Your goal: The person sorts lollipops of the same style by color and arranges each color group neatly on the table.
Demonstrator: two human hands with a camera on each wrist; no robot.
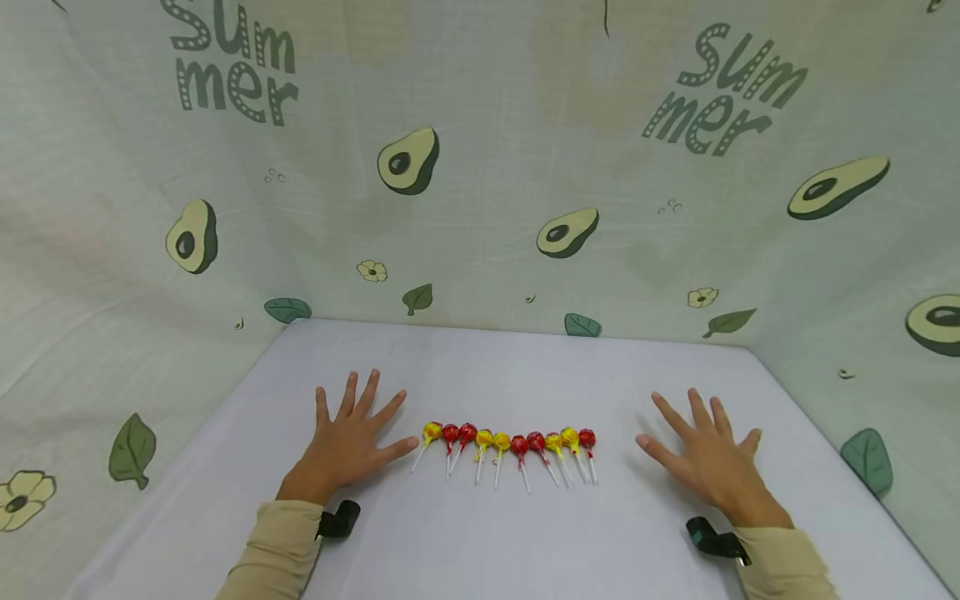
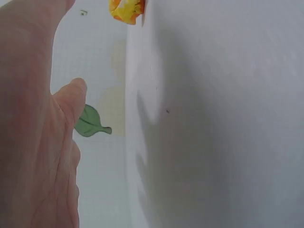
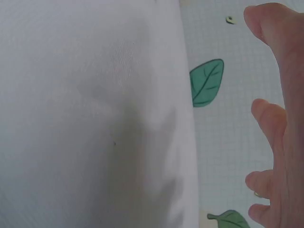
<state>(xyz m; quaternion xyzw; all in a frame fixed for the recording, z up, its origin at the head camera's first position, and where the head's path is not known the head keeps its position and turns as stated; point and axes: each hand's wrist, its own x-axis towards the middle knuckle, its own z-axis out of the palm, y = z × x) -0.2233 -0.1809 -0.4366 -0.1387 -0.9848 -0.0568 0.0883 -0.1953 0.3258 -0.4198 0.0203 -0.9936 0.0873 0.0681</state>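
Observation:
A row of several lollipops with red and yellow wrappers lies across the middle of the table, their white sticks toward me. At its left end is a yellow lollipop point(image 1: 432, 431), at its right end a red lollipop point(image 1: 587, 438). My left hand point(image 1: 351, 442) is spread just left of the row, thumb tip close to the end lollipop and holding nothing. Farther off on the right, my right hand point(image 1: 708, 458) is spread too, also holding nothing. In the left wrist view a yellow wrapper point(image 2: 127, 9) shows at the top. The right wrist view shows fingers point(image 3: 266, 114) above the table.
The white table point(image 1: 480, 550) is bordered by a hanging cloth point(image 1: 480, 192) printed with avocados, leaves and "summer" lettering, behind and at both sides. Black wrist cameras sit at the left cuff point(image 1: 339, 520) and the right cuff point(image 1: 716, 542).

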